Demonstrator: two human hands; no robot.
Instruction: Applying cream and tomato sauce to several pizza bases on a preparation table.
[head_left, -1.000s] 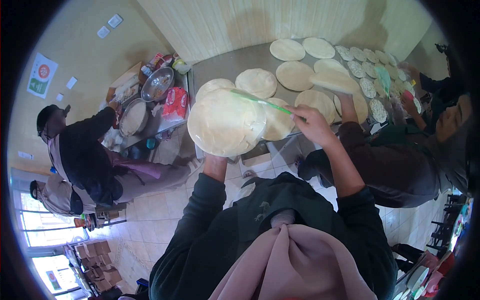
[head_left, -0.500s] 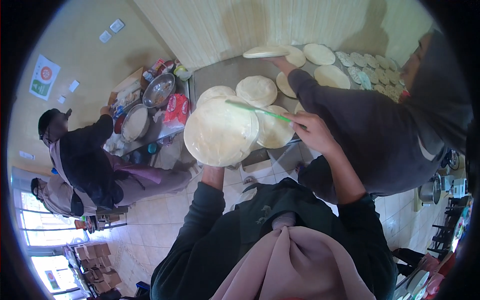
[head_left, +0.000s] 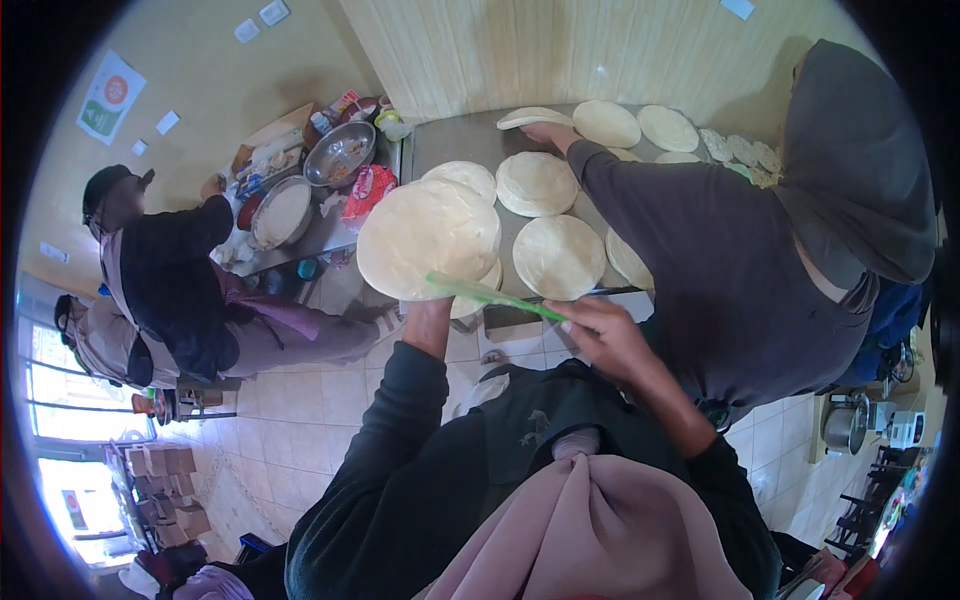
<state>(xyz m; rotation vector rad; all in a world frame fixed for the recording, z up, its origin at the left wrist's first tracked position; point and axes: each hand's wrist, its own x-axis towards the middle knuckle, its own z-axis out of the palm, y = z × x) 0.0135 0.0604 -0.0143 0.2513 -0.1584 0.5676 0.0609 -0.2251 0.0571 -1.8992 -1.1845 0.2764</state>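
My left hand (head_left: 428, 316) is raised under a large pale dough round (head_left: 420, 235), holding it up from below. Its fingers are hidden beneath the dough. In my right hand (head_left: 604, 335) is a long, flat green knife-shaped spatula (head_left: 510, 304), gripped at its near end. The blade lies over the near right edge of the dough round, its tip pointing left. Beyond and to the right, more dough rounds rest on the metal table: a thick stack (head_left: 537, 183), another round (head_left: 559, 257) near the front edge, and one (head_left: 466, 180) partly behind the held one.
At the right, a co-worker's arm (head_left: 640, 195) reaches across the table, the hand holding a dough round (head_left: 535, 118). Farther left stand a metal bowl (head_left: 340, 155), a basin of white stuff (head_left: 282, 212) and a red packet (head_left: 368, 197). Another person (head_left: 165, 265) works there.
The green spatula's blade has come down from the far right of the held round to its near edge. My right hand has moved nearer to me. The co-worker at the right has leaned forward.
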